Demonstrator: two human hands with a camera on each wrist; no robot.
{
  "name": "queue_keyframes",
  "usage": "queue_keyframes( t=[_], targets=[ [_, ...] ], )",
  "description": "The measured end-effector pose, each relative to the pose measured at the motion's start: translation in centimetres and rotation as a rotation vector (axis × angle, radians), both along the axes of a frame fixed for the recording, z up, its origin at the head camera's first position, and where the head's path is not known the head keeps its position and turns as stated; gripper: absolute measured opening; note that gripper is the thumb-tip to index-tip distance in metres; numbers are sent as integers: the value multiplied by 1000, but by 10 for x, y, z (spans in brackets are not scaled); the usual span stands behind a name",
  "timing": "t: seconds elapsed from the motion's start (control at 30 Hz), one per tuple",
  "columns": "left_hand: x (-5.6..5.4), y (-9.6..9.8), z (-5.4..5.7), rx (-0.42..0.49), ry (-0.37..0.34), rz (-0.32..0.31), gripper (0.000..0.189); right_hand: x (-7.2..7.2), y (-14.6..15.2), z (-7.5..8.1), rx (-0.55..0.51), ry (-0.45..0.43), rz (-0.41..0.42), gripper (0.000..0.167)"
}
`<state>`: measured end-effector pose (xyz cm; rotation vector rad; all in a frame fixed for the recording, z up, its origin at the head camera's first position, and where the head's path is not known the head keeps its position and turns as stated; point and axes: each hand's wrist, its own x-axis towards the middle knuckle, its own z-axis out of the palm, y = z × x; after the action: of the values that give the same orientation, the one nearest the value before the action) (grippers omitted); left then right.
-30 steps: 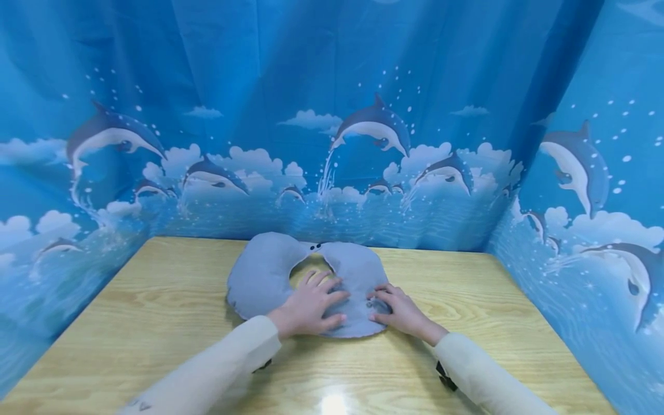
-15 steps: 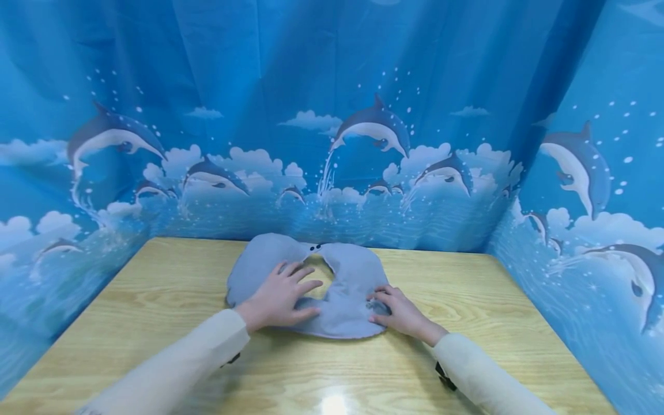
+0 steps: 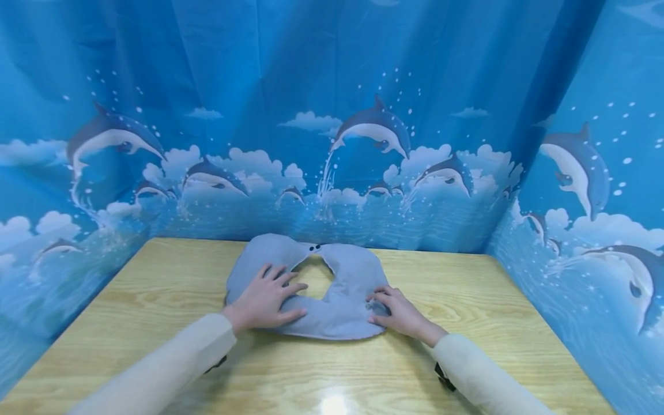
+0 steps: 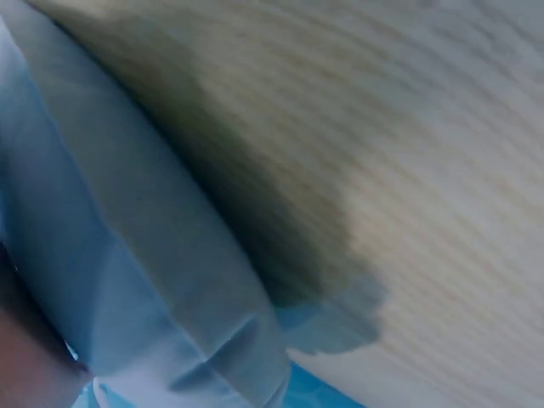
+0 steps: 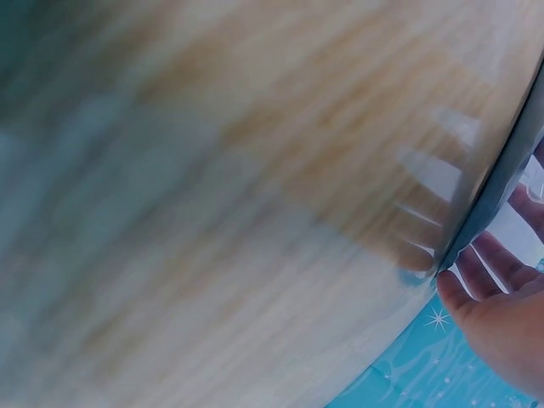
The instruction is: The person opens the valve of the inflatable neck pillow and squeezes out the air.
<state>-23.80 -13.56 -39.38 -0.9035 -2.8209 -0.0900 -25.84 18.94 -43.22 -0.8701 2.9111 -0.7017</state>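
A grey U-shaped neck pillow (image 3: 358, 271), looking soft and partly flattened, lies on the wooden table with its two ends meeting at the back by dark snaps (image 3: 314, 248). My left hand (image 3: 264, 300) rests with spread fingers on its left front part. On the right front, my right hand (image 3: 402, 314) touches the pillow beside a small valve (image 3: 370, 305), thumb and fingers spread around that spot. The left wrist view catches the pillow's bulging side (image 4: 161, 229) and a bit of the hand. In the right wrist view the fingers (image 5: 497, 259) lie along the pillow's edge.
The wooden table (image 3: 332, 369) extends around the pillow on all sides. Behind it and along both sides hangs a blue curtain (image 3: 332, 213) printed with dolphins and clouds. A light glare shows near the table's front.
My left hand has slid left across the pillow, from its middle front to the left part, uncovering the centre opening. The right hand has stayed by the valve.
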Motion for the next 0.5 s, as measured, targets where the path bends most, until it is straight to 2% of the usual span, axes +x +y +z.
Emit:
queue_keyframes(
  t=[0.3, 0.5],
  targets=[
    [0, 0, -15, 5, 65, 0, 53, 1, -1, 1, -11, 3, 4, 36],
    [1, -1, -23, 3, 84, 5, 52, 1, 0, 1, -13, 7, 9, 35]
  ],
)
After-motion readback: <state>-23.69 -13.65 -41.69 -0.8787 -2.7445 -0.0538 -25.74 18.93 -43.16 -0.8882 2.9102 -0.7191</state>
